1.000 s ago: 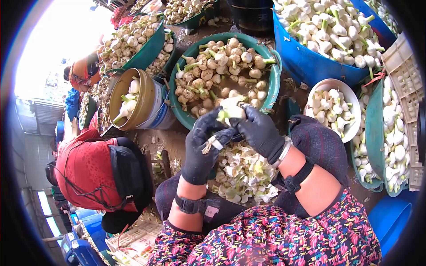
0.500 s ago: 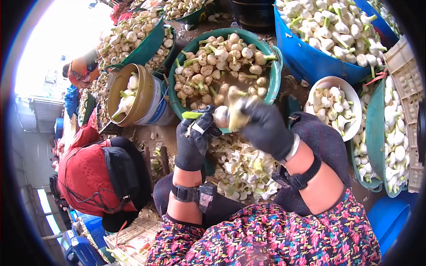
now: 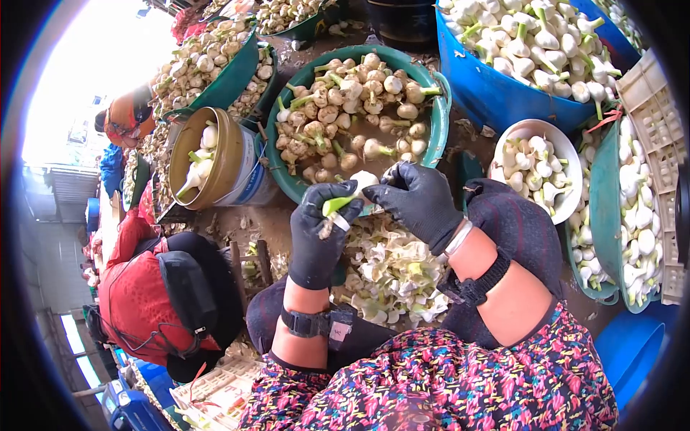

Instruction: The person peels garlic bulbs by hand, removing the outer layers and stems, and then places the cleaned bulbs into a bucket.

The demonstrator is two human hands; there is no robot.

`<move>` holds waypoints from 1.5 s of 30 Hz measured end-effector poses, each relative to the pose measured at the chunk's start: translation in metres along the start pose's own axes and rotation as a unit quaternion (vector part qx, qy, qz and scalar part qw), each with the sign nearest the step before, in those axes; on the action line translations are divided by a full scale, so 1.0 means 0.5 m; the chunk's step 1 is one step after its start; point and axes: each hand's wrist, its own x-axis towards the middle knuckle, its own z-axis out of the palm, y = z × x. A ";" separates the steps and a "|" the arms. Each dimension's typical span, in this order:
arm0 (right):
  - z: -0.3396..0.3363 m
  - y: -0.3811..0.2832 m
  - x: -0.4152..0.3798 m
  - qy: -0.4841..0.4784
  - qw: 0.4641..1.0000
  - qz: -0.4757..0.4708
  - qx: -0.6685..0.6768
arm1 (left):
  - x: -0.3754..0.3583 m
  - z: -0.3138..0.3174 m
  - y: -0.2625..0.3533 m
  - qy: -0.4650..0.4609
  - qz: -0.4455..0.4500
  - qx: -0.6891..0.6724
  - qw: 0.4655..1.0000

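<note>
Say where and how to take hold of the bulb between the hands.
Take the garlic bulb by its green stem, probably best from the left, as the left hand does: the narrow stem juts toward that side, off the rounder bulb.

A bent person in red (image 3: 136, 302) is noted at the left, with a second person in orange (image 3: 128, 118) seen farther back. A blue cloth (image 3: 111, 169) is observed near a ribbed grey wall (image 3: 54, 190). A black bucket (image 3: 406, 20) is partly cut off at the top edge. A pale slatted crate (image 3: 219, 391) is recorded at lower left, near a blue container (image 3: 133, 409); a blue tub (image 3: 632, 355) is located at lower right.
</note>
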 end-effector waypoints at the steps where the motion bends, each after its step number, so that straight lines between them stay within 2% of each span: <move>1: 0.000 -0.004 0.000 0.013 1.000 0.007 -0.010 | 0.001 0.002 -0.006 -0.013 0.109 0.139 0.984; 2: -0.002 0.000 0.002 0.016 1.000 0.007 -0.012 | 0.002 0.007 -0.008 -0.025 0.215 0.273 0.937; 3: -0.002 0.006 0.004 0.014 0.998 0.045 0.037 | 0.004 0.011 -0.005 -0.033 0.286 0.336 0.897; 4: -0.002 0.009 0.004 0.012 0.993 0.082 0.087 | 0.003 0.017 -0.003 -0.036 0.285 0.335 0.897; 5: -0.003 0.004 0.001 0.028 0.990 0.079 0.113 | 0.002 0.025 -0.004 -0.043 0.312 0.341 0.886; 6: -0.001 0.010 0.002 0.031 0.990 0.081 0.114 | -0.001 0.032 -0.006 -0.048 0.338 0.346 0.874; 8: 0.005 0.016 0.005 0.074 0.996 0.019 0.050 | -0.004 0.036 -0.015 -0.078 0.353 0.360 0.860; 10: 0.006 0.018 0.003 0.078 0.995 0.035 0.049 | -0.005 0.032 -0.030 -0.058 0.334 0.354 0.872; 11: 0.004 0.020 0.004 0.099 0.995 0.019 -0.016 | -0.011 0.035 -0.040 -0.022 0.178 0.126 0.976; 12: 0.003 0.023 0.007 0.118 0.990 0.002 -0.081 | -0.018 0.036 -0.045 0.018 0.009 -0.113 0.993; 13: 0.003 0.029 0.012 0.115 0.990 -0.001 -0.078 | -0.013 0.026 -0.032 0.034 -0.063 -0.236 0.969; 16: -0.002 0.064 0.032 0.140 0.987 0.017 -0.075 | 0.008 0.013 -0.001 0.052 -0.115 -0.367 0.922; 17: -0.007 0.075 0.041 0.140 0.989 0.032 -0.030 | 0.012 -0.008 -0.007 0.056 -0.109 -0.365 0.923; 19: -0.017 0.062 0.040 0.120 0.988 0.091 0.046 | 0.024 -0.070 -0.027 -0.014 -0.108 -0.384 0.917; 20: -0.017 0.046 0.035 0.114 0.988 0.087 0.048 | 0.046 -0.112 -0.015 0.029 -0.116 -0.371 0.921; 21: -0.017 0.034 0.028 0.033 0.995 0.092 -0.025 | 0.076 -0.204 -0.012 -0.123 -0.137 -0.387 0.903; 22: -0.020 0.023 0.019 -0.045 0.989 0.097 -0.099 | 0.088 -0.197 0.038 0.042 0.018 -0.279 0.959; 23: -0.017 0.008 0.007 -0.141 0.972 0.054 -0.183 | 0.122 -0.269 0.062 -0.093 -0.054 -0.492 0.864; 24: -0.009 0.012 -0.011 -0.188 0.953 0.015 -0.239 | 0.144 -0.318 0.063 0.075 0.032 -0.380 0.921; 26: 0.005 0.027 -0.010 -0.319 0.903 -0.029 -0.285 | 0.179 -0.332 0.036 0.048 0.043 -0.266 0.962; 28: -0.005 -0.021 -0.008 -0.320 0.902 0.005 -0.291 | 0.193 -0.273 -0.019 -0.056 -0.057 -0.241 0.967; 30: -0.010 -0.029 -0.005 -0.320 0.897 0.040 -0.301 | 0.192 -0.203 -0.107 -0.011 -0.121 -0.117 0.986; 32: -0.008 -0.006 -0.016 -0.298 0.940 0.014 -0.164 | 0.241 -0.180 -0.273 0.006 -0.251 -0.022 0.968; 33: -0.005 0.000 -0.023 -0.262 0.948 -0.007 -0.183 | 0.250 -0.158 -0.304 -0.021 -0.210 0.191 0.959; 34: -0.005 0.001 -0.021 -0.250 0.930 -0.058 -0.263 | 0.258 -0.143 -0.328 -0.040 -0.160 0.399 0.902; 36: -0.010 0.012 -0.016 -0.248 0.917 -0.100 -0.296 | 0.277 -0.129 -0.427 0.064 -0.204 0.316 0.924; 38: -0.021 -0.004 -0.006 -0.241 0.930 -0.058 -0.270 | 0.296 -0.129 -0.517 0.102 -0.211 0.414 0.880; 39: -0.018 -0.006 0.003 -0.215 0.965 -0.032 -0.146 | 0.300 -0.130 -0.529 0.104 -0.210 0.411 0.881; 41: -0.016 -0.018 0.014 -0.193 0.968 -0.026 -0.158 | 0.297 -0.133 -0.539 0.004 -0.219 0.450 0.866; 42: -0.015 -0.022 0.015 -0.168 0.971 -0.021 -0.169 | 0.298 -0.133 -0.541 0.005 -0.219 0.449 0.867; 44: -0.014 -0.016 0.019 -0.158 0.972 -0.022 -0.170 | 0.295 -0.127 -0.522 -0.097 -0.241 0.384 0.886; 45: -0.014 -0.022 0.023 -0.150 0.978 0.003 -0.145 | 0.288 -0.138 -0.558 -0.094 -0.227 0.072 0.967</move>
